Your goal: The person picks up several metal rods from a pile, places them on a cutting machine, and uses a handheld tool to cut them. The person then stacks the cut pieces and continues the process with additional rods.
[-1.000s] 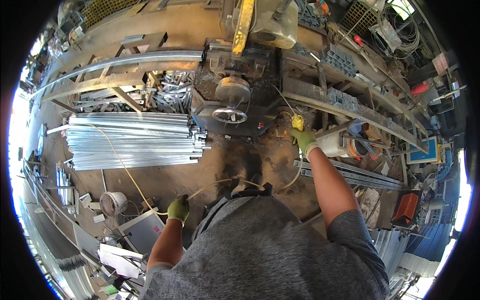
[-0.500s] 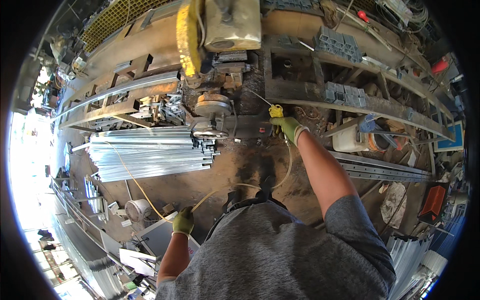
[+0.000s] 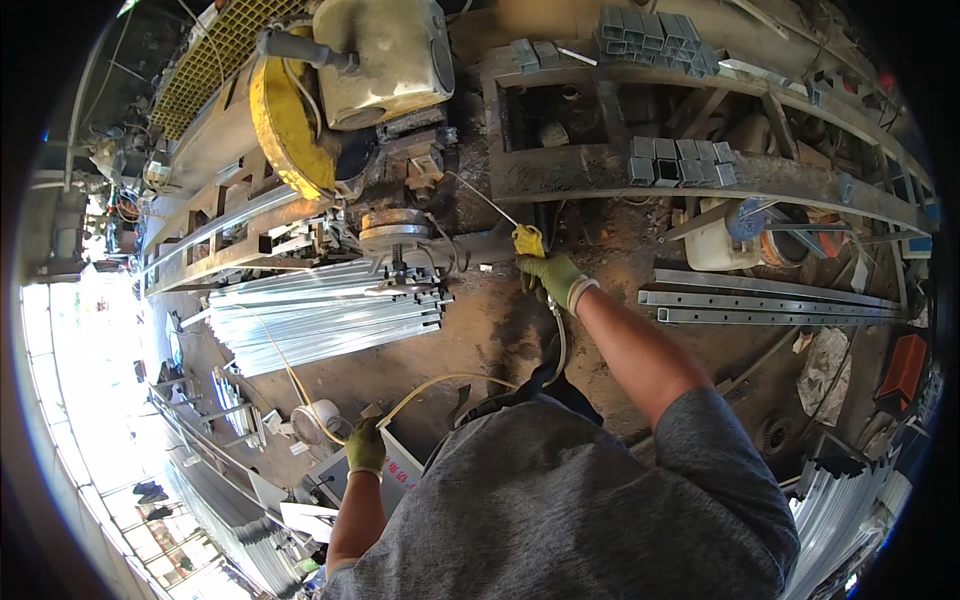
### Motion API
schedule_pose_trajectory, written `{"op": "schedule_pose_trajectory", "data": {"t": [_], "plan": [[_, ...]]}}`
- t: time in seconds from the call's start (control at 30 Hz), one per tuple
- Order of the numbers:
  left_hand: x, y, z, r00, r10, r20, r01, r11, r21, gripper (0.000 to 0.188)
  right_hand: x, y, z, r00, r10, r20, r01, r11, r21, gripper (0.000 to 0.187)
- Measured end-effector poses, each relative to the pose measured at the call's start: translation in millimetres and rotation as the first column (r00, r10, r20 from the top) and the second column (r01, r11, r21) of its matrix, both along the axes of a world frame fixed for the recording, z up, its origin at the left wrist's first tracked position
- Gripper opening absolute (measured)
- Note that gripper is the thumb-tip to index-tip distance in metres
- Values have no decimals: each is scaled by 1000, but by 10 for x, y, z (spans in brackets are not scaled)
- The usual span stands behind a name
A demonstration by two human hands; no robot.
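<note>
My right hand (image 3: 550, 276), in a green glove, is closed round a yellow air blow gun (image 3: 528, 240). Its long thin metal nozzle points up and left at the vise of a cut-off saw (image 3: 425, 170). A pale yellow air hose (image 3: 450, 378) hangs from the gun's handle and loops across in front of my body. Low on the left, my gloved left hand (image 3: 366, 447) grips that hose. The saw has a yellow blade guard (image 3: 290, 130) and a dusty motor housing (image 3: 385, 60).
Shiny metal tubes (image 3: 330, 315) lie stacked left of the saw. Short square tube pieces (image 3: 680, 162) sit on the steel frame (image 3: 560, 172) at the right. Perforated rails (image 3: 770, 308) and a white bucket (image 3: 715, 240) lie under it. Another bucket (image 3: 318, 420) stands at left.
The view has shifted, so the saw sits farther left. Both hands keep their hold on the blow gun and hose, and the nozzle still points toward the saw's vise.
</note>
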State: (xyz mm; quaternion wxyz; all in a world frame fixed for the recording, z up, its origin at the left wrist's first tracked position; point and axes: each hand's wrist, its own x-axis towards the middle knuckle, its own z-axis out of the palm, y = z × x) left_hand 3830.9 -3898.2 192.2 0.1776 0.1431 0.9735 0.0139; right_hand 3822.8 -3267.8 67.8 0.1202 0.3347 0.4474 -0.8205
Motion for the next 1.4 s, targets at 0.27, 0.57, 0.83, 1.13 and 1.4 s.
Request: {"op": "schedule_pose_trajectory", "data": {"t": [0.27, 0.57, 0.83, 1.13, 1.4], "plan": [[-76, 254, 242, 1000, 9, 6, -9, 1000, -24, 28, -415, -122, -391, 1000, 5, -31, -8, 995, -98, 30], [40, 64, 501, 998, -10, -59, 6, 997, -73, 32, -541, 412, -658, 988, 154, 16, -146, 961, -236, 41], [178, 29, 479, 999, -17, 30, 21, 993, -118, 33, -717, 583, -863, 983, 183, 37, -170, 960, -221, 38], [302, -2, 374, 998, -65, 16, 67, 989, -129, 34, -456, 671, -547, 933, 310, -181, -333, 936, -113, 47], [210, 120, 288, 995, -99, 0, 98, 985, -144, 33, -383, 674, -421, 921, 385, -61, -389, 915, -103, 48]]}}
